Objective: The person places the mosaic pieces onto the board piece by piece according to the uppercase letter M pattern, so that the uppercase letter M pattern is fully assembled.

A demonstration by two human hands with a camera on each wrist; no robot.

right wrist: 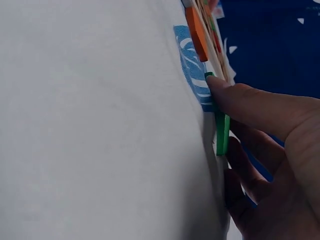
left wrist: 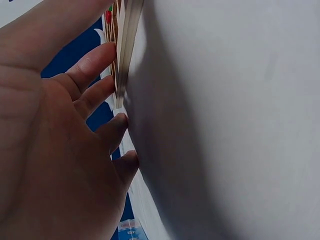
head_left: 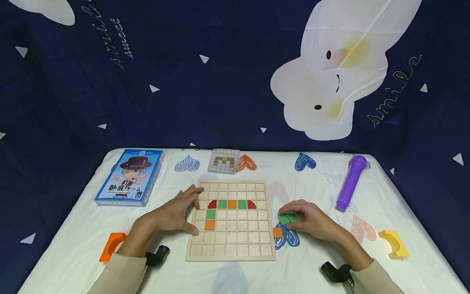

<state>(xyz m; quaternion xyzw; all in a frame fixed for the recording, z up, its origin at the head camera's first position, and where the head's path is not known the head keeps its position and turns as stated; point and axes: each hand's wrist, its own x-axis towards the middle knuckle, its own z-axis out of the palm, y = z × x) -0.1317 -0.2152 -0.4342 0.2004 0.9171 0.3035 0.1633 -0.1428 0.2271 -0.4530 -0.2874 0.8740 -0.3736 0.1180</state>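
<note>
A wooden grid board (head_left: pixel 243 249) lies flat on the table, with several red, green and orange tiles set in its upper and left squares. My left hand (head_left: pixel 175 213) rests at the board's left edge, fingers spread and thumb lower down, touching the frame. Right of the board, my right hand (head_left: pixel 312 220) holds two green tiles (head_left: pixel 288 219) side by side between thumb and fingers, at the tabletop. In the right wrist view the thumb presses on a green tile (right wrist: pixel 222 134). One loose orange tile (head_left: pixel 277 232) lies against the board's right edge.
Behind the board is a small pattern card (head_left: pixel 225 166). A blue game box (head_left: pixel 130 177) lies at the back left, a purple tube (head_left: pixel 350 183) at the back right. An orange arch block (head_left: pixel 111 246) and a yellow arch block (head_left: pixel 394 243) flank the arms.
</note>
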